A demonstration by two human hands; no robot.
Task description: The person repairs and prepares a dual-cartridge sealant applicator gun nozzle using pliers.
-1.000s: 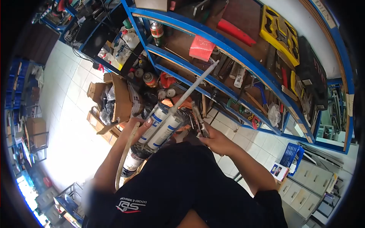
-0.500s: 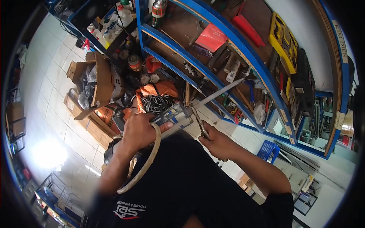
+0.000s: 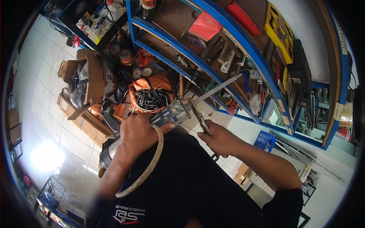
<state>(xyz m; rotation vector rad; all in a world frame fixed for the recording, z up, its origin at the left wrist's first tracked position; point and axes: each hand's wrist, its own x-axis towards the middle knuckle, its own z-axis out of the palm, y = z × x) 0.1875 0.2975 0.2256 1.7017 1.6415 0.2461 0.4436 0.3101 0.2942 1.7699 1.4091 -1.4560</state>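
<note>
My left hand (image 3: 137,135) is closed around the body of a dusty blue-and-grey power tool (image 3: 173,115), which looks like a demolition hammer. A long pale rod (image 3: 220,87), tapering like a chisel, sticks out of its front end toward the shelves. A thick off-white loop (image 3: 154,163), perhaps a cable, curves beside my left wrist. In my right hand (image 3: 218,138) are metal pliers (image 3: 199,116), apparently locking pliers. Their jaws are at the tool's front end, near the base of the rod; my fingers hide part of the handles.
A blue shelf rack (image 3: 228,45) full of tools stands ahead. Below it are an orange bag (image 3: 156,81) with coiled black cable (image 3: 150,99) and an open cardboard box (image 3: 95,78). A blue plastic basket (image 3: 265,140) sits at the right on the tiled floor (image 3: 57,125).
The view has shifted slightly, so the rack and bag appear a little farther left. Both hands keep their grips, and the pliers stay at the front of the tool.
</note>
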